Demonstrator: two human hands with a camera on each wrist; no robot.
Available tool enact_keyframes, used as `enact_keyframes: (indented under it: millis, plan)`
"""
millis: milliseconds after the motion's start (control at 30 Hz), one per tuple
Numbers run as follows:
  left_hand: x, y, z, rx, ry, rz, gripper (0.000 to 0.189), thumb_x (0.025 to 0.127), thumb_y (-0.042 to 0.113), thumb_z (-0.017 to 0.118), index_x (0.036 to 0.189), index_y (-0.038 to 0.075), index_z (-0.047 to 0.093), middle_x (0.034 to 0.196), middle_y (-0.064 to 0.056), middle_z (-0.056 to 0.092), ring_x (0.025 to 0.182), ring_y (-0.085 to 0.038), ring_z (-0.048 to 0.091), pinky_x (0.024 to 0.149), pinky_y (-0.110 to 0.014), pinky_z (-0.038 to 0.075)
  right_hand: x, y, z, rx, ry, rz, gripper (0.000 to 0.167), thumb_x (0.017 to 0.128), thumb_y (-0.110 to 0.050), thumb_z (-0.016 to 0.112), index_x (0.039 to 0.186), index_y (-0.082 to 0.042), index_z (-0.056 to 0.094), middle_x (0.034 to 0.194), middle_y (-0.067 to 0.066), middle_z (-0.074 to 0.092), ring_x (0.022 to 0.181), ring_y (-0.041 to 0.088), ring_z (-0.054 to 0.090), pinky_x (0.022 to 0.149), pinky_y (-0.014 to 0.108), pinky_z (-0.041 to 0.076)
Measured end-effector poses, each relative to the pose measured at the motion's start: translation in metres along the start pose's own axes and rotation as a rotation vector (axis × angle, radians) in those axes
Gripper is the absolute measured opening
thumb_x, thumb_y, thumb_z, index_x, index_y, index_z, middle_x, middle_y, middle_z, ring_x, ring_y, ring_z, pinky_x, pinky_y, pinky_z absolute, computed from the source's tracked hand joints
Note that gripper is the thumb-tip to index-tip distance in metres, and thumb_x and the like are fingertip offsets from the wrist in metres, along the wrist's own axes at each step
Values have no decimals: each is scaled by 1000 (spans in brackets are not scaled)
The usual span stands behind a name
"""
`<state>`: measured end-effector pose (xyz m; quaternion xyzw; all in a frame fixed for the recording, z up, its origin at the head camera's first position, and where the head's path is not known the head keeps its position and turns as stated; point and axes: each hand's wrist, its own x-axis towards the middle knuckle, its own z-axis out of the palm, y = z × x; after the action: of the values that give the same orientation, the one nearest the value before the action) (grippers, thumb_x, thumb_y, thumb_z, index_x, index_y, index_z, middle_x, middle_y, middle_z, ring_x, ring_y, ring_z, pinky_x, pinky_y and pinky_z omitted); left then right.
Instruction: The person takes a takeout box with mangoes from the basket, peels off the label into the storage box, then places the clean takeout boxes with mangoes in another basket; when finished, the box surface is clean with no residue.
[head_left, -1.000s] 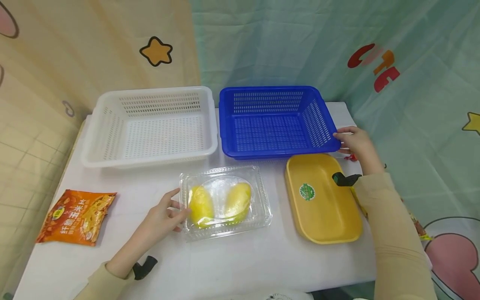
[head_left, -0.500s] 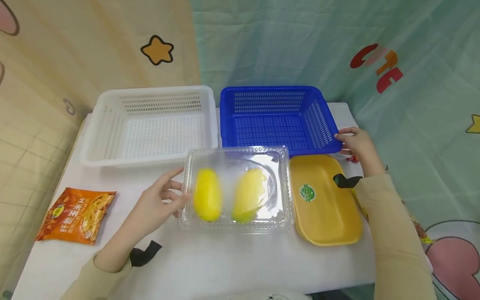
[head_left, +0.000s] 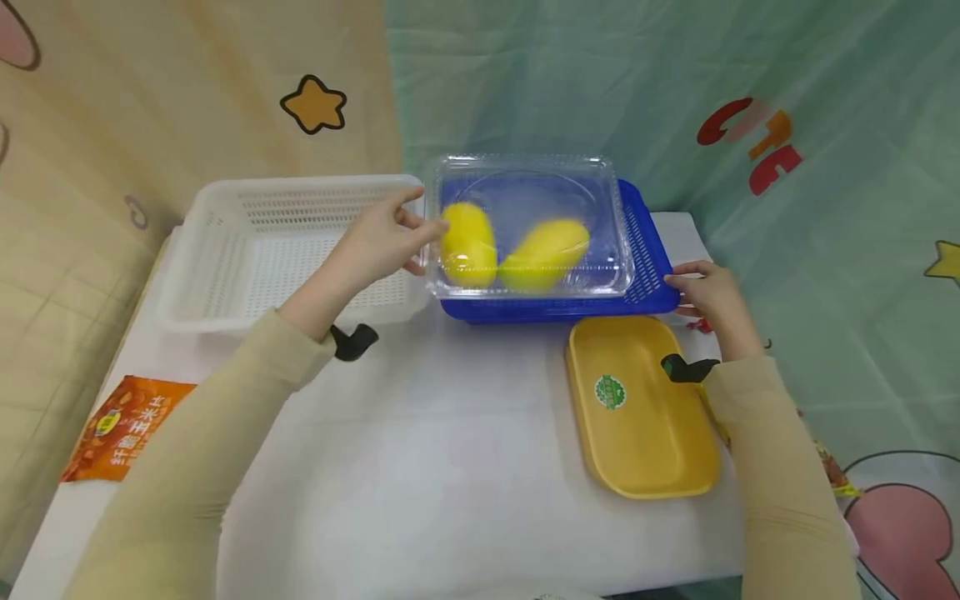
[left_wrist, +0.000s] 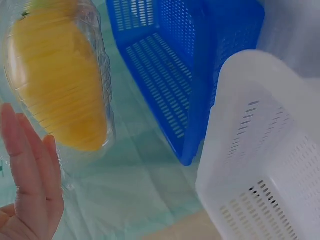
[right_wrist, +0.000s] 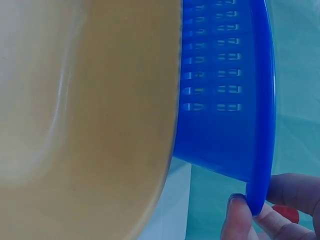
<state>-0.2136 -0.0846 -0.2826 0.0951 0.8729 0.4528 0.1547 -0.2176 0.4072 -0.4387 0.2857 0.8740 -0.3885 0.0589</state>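
Observation:
In the head view my left hand pinches the left edge of a clear plastic clamshell box and holds it over the blue basket. Two yellow mangoes lie inside, against the near side of the box. The left wrist view shows a mango close up behind the clear wall, with the fingers beside it. My right hand grips the near right corner of the blue basket; the right wrist view shows thumb and fingers on either side of its rim. The box overlaps most of the basket's inside.
A white basket stands left of the blue one. In front of the blue basket sits a yellow tray with a green sticker. An orange snack bag lies at the left, partly behind my left sleeve. Another packet shows beyond the right sleeve.
My left hand has lifted the clamshell box off the table and carried it forward and right to over the blue basket. The mangoes have shifted inside it. My right hand stays at the basket corner.

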Motion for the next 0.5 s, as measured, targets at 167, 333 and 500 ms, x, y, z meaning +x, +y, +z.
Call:
enact_keyframes:
  millis: [167,333,500]
  plan:
    - [53,17,9,-54,-34,-61,79,97,37,59,158,10,17,136,-16,58,83,-17,70,71,-27,60,-50,-39,-7,3,-76,3,61,100,-44,51,145,-4,41,135,27,52,113,39,62,94,45,55]
    - [91,22,31,-128,-96,-114,80,99,33,57,158,5,11,151,-18,43,109,-26,69,78,-31,60,-81,-58,-12,-8,-111,18,60,102,-39,47,146,0,37,138,29,49,123,42,55,102,48,50]
    - [113,19,52,-125,-144,-166,80,100,32,56,158,2,9,152,-19,42,110,-27,68,68,-26,60,-80,-59,-12,0,-107,7,58,102,-37,49,145,1,39,135,28,51,120,40,58,92,38,57]
